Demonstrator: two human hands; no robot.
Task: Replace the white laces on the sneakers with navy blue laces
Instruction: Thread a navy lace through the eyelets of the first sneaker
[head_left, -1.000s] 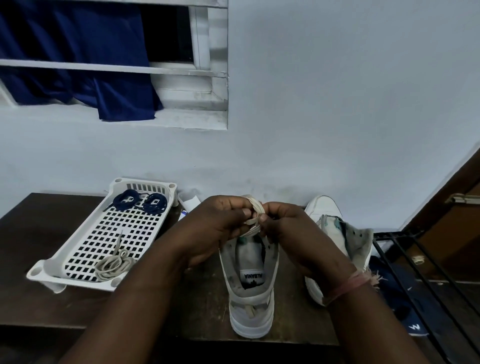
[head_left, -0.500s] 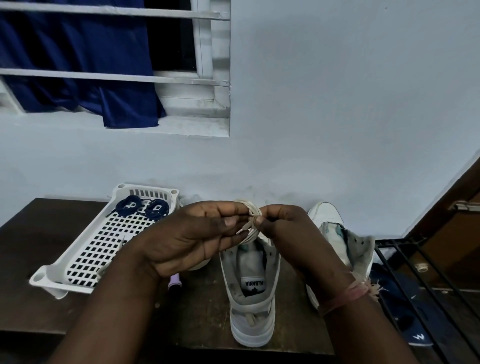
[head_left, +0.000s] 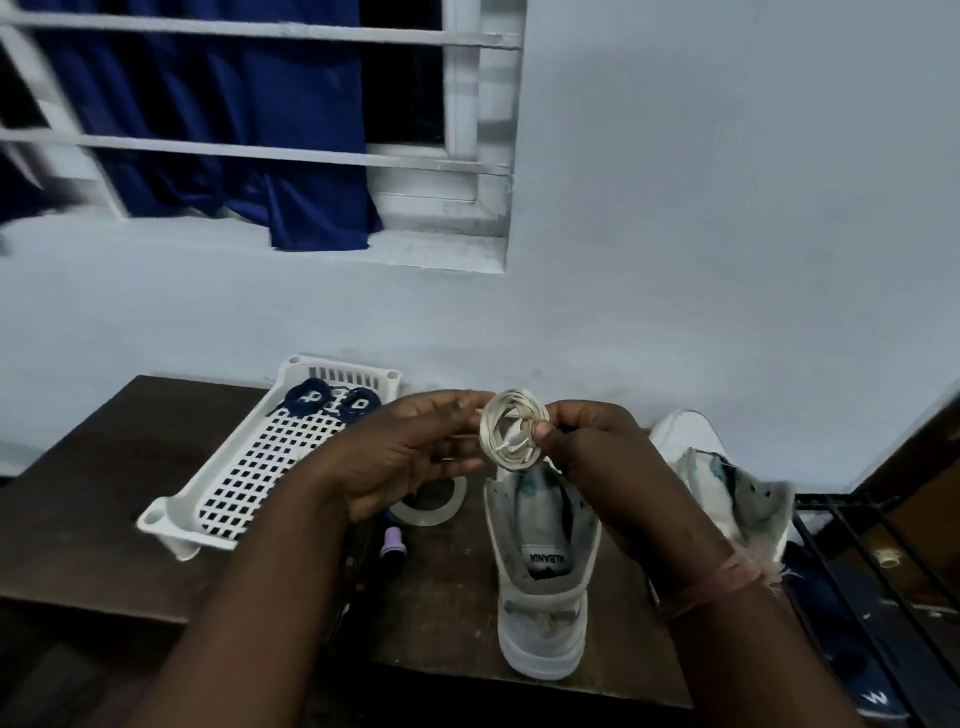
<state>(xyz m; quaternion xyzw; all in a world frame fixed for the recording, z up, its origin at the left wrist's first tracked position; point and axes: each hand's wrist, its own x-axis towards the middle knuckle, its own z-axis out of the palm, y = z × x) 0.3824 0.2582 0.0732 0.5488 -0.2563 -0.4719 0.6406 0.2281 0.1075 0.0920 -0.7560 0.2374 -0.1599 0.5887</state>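
A dark wooden table (head_left: 93, 519) stood against a pale blue wall (head_left: 701, 208), under a barred window (head_left: 260, 145) hung with a navy curtain (head_left: 223, 130). On the table's left lay a white perforated tray (head_left: 249, 467), and two coiled navy blue laces (head_left: 332, 402) rested at its far end. Two white sneakers sat unlaced on the right: the nearer sneaker (head_left: 543, 587) heel toward the camera, the other sneaker (head_left: 727, 467) just beside it at the table edge. A roll of clear tape (head_left: 431, 506) and a small purple cap (head_left: 392, 540) lay between tray and nearer sneaker. Above that sneaker, the right hand (head_left: 592, 452) pinched a wound coil of white lace (head_left: 514, 431), thumb on its rim. The left hand (head_left: 410, 457) was beside the coil with fingers loosely extended, their tips at its edge.
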